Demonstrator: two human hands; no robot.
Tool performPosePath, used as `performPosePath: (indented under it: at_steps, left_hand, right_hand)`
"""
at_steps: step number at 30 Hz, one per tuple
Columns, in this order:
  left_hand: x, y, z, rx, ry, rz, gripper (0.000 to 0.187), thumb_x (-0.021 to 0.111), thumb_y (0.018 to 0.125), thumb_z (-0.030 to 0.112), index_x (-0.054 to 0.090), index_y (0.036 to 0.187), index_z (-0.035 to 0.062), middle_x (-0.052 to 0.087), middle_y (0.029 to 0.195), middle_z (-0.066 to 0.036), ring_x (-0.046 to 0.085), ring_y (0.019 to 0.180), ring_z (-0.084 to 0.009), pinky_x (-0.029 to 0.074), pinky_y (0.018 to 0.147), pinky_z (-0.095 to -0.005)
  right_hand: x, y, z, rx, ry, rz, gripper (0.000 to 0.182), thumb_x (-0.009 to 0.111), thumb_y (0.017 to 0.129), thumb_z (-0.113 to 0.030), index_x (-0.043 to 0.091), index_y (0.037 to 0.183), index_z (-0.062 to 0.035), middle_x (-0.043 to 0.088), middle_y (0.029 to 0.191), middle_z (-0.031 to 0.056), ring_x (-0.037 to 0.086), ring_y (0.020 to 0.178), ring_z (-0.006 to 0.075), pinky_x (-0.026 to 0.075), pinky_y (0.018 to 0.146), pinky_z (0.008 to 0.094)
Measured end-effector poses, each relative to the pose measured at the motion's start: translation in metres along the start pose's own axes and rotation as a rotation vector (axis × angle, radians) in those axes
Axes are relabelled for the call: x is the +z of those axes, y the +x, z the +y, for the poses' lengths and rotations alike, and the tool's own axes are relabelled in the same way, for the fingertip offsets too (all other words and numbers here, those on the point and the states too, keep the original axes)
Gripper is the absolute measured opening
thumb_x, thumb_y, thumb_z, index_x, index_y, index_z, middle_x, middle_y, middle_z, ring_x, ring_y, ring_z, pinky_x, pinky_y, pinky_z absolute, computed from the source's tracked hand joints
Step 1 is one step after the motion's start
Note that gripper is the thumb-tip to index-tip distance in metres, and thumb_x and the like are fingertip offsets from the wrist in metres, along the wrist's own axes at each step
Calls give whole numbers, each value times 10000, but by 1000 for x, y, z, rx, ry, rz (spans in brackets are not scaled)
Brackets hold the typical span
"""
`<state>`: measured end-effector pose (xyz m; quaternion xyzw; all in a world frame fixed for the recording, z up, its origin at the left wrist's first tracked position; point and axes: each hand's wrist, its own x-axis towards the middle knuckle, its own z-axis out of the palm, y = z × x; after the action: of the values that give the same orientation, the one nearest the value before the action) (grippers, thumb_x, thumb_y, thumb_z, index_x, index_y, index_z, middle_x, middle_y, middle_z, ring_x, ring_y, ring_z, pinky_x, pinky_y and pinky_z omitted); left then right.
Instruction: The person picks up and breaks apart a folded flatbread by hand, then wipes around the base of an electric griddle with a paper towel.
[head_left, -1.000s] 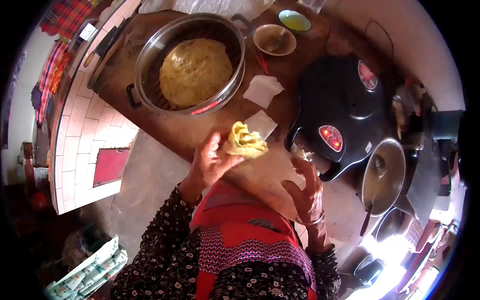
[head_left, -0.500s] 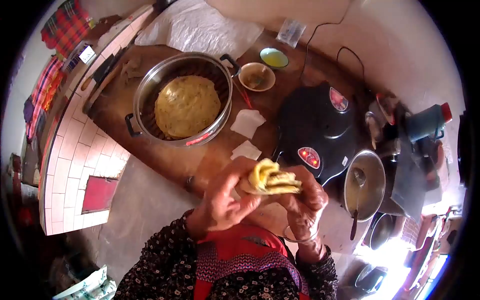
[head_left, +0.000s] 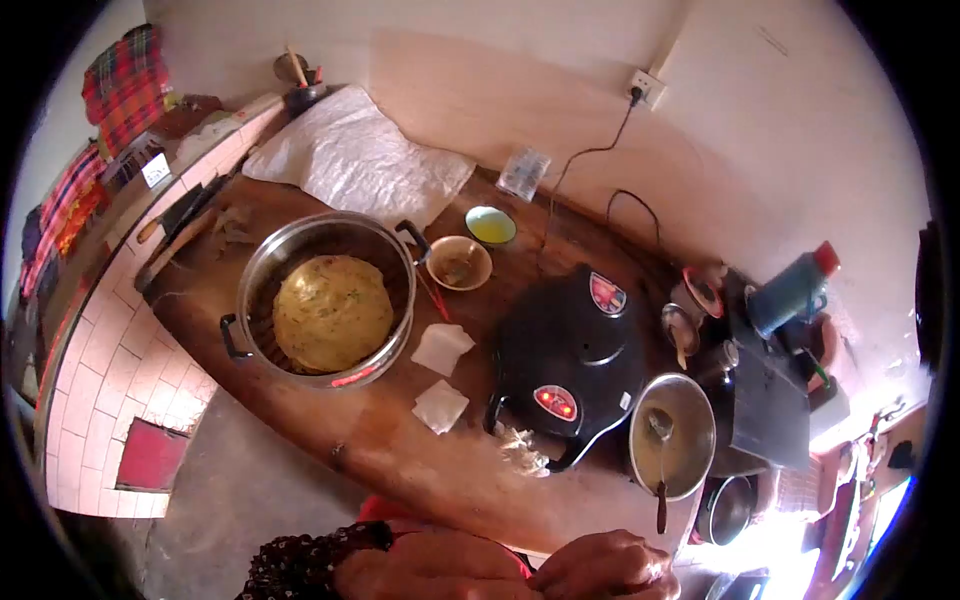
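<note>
At the bottom edge, my left hand [head_left: 440,562] shows only its back and wrist; its fingers are hidden. Close beside it, my right hand [head_left: 608,562] has its fingers curled closed. Whatever lies between the hands is out of sight, and the folded pancake piece seen earlier does not show. The table edge is just beyond both hands. A round golden flatbread [head_left: 333,313] with green flecks lies in a steel steamer pot [head_left: 262,262] to the left. Nearer the hands stands a black electric griddle [head_left: 545,345], its lid down and red lights lit.
Two white squares, an upper one [head_left: 442,349] and a lower one [head_left: 440,406], lie between pot and griddle. A batter bowl [head_left: 703,425] holds a ladle [head_left: 660,450]. Behind are a brown bowl [head_left: 460,263], a green-rimmed bowl [head_left: 490,226] and a white plastic sheet [head_left: 350,150]. A thermos [head_left: 790,293] stands right.
The view has tilted up, so the table sits lower and the wall socket shows. Both hands have dropped to the bottom edge, and the folded pancake piece has gone out of sight.
</note>
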<state>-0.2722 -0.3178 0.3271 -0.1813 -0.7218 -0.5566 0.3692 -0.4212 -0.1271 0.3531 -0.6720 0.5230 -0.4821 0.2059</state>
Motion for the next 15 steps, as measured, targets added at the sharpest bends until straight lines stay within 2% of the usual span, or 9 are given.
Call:
performPosePath:
  at_steps: [7,15]
  left_hand:
    - [13,-6,10,31,-41,31,481,721,722,62,520,1144,-51,579,1068,-213,593,937,-332,497,763,-388]
    - [16,-20,21,40,-65,67,441,703,729,58,528,1120,-47,584,1057,-208,597,922,-322,496,759,-381]
  right_hand:
    - [5,-24,-14,156,-135,-111,368,665,814,-338,598,893,16,616,764,136,603,638,249,505,561,311]
    - [8,-33,-15,229,-163,-174,340,672,810,-295,595,917,18,617,795,130,606,676,232,505,590,303]
